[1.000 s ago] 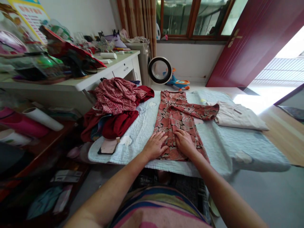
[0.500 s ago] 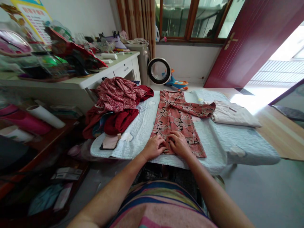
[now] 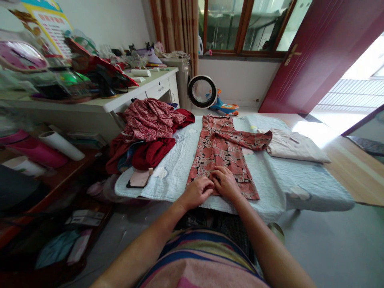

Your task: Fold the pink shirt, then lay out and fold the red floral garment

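Note:
A red-and-black floral shirt (image 3: 222, 148) lies on the pale blue quilted cover, one sleeve stretched out to the right and its lower edge toward me. My left hand (image 3: 197, 193) has its fingers curled together at the cloth near that lower edge. Right beside it, my right hand (image 3: 225, 183) also has bent fingers gripping the cloth, with the fingertips of both hands close together. The small fold of fabric between them is mostly hidden by my fingers.
To the left is a heap of red clothes (image 3: 150, 128), with a phone (image 3: 138, 179) near it. A folded cream garment (image 3: 295, 145) lies on the right. Behind stand a cluttered white desk (image 3: 126, 98), a washing machine with its round door (image 3: 202, 92) open, and a red door (image 3: 303, 60).
My left hand has slid slightly right and nearer to me, closing up to the right hand. The right hand has barely shifted. The shirt's lower left edge has shifted a little.

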The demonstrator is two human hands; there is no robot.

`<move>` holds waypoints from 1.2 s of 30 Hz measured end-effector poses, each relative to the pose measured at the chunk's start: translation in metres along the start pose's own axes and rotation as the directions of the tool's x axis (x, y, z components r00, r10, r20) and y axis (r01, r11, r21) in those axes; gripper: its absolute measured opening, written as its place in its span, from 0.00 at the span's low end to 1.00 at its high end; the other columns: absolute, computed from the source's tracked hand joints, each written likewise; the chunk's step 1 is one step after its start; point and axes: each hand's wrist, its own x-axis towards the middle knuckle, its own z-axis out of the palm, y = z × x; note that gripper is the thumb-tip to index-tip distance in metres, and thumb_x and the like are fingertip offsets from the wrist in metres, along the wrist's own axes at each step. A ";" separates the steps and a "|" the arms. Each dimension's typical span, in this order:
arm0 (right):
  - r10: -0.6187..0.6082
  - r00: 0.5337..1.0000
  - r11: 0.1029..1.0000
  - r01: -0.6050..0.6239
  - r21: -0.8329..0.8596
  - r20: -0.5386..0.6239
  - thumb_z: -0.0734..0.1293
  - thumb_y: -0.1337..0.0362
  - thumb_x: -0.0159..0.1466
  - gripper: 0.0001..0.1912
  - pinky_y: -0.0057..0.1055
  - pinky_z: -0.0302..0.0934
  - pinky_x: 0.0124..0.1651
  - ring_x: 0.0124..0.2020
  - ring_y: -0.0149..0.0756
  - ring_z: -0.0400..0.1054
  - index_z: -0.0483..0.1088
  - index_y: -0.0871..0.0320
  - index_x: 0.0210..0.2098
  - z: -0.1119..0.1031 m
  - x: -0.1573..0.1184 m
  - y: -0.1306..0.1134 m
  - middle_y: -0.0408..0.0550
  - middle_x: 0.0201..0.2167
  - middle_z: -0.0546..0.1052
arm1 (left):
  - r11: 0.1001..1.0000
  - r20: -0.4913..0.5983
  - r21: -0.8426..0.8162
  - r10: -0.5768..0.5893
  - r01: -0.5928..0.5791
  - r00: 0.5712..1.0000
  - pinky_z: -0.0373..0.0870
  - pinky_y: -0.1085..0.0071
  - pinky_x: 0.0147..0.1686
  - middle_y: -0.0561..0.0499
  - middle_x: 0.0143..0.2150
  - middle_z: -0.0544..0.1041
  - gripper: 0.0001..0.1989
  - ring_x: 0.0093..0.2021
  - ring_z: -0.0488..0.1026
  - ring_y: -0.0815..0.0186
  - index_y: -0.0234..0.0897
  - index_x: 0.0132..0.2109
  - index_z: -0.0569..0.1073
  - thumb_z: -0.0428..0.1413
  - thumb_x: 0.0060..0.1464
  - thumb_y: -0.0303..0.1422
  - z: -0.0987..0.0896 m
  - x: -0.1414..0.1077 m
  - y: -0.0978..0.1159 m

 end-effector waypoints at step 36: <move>0.012 1.000 0.998 -0.011 0.056 -0.013 0.65 0.66 0.63 0.09 0.44 0.60 0.54 0.51 0.43 0.65 0.78 0.51 0.39 0.000 -0.001 0.004 0.49 0.48 0.75 | 0.951 -0.127 0.308 0.011 0.029 0.992 0.65 0.63 0.59 0.47 0.54 0.75 0.15 0.56 0.69 0.61 0.38 0.47 0.75 0.50 0.55 0.22 -0.032 0.039 -0.057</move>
